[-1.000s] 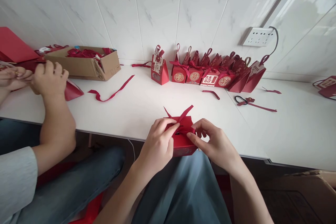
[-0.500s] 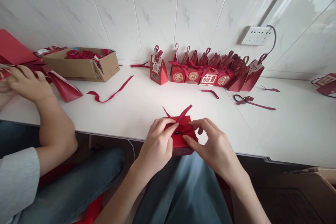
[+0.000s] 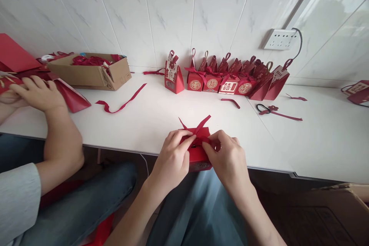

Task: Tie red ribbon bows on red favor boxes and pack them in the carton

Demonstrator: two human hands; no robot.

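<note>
the left hand (image 3: 174,155) is narrow, its thumb and fingers pinching the red ribbon (image 3: 203,123) over the middle of the red box (image 3: 198,155); the right hand (image 3: 230,159) pinches the ribbon's right part. the box is at the near edge of the bench (image 3: 138,130), between both hands, with two ribbon ends pointing to the far side. at the far side stands a row of small boxes (image 3: 211,83); to the left lies a loose strip (image 3: 127,104), near a cardboard carton (image 3: 95,80).

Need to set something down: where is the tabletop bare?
Widest: tabletop right of the right hand, in front of the flower tie. Smaller: between the loose ribbon and left hand. Crowded: along the box row by the wall, and left, around a co-worker's hands.
</note>
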